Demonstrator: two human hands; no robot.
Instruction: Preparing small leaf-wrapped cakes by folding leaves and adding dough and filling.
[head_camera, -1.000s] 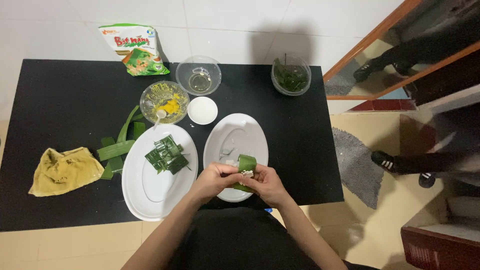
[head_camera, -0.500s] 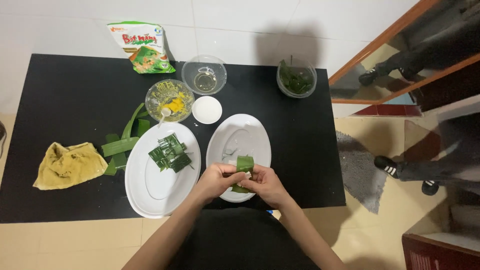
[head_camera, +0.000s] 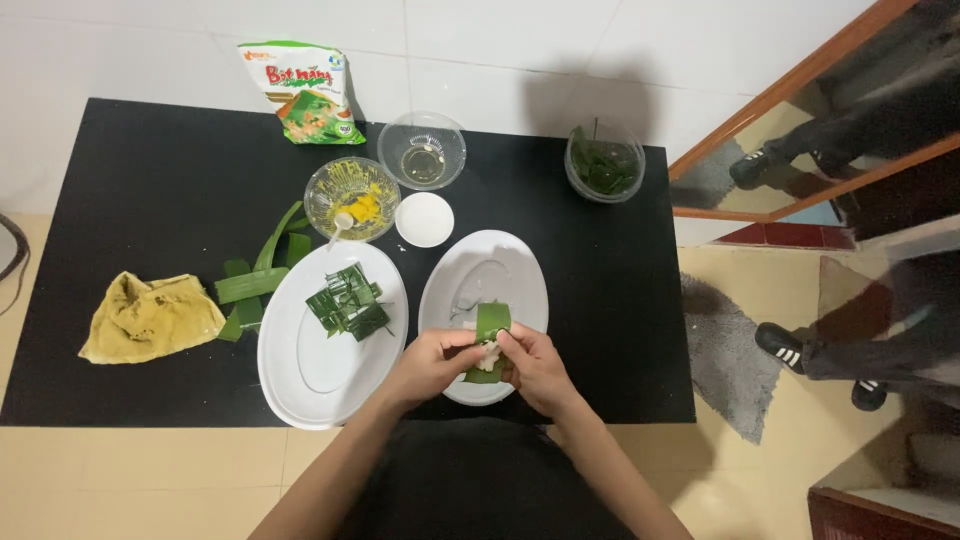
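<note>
Glossy white plates (head_camera: 330, 375) — matt black table (head_camera: 150, 180).

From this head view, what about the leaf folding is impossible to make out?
- White filling: mostly covered by both hands.
- Leaf strip: lower end hidden behind the right hand and left hand.
- Folded leaf parcels: too small to count.
- Clear bowl: contents unclear.

- Even, fairly bright indoor light falls from above; colours read true.
- The matte black surface (head_camera: 150, 180) swallows light and shows almost no glare.
- A soft grey shadow lies on the white tiled floor (head_camera: 560, 60) beyond the surface's far edge.
- The two white oval plates (head_camera: 300, 370) look nearly overexposed.
- Focus is moderately sharp; the fingers (head_camera: 500, 345) are slightly soft.
- The right-hand edge is dimmer.
</note>
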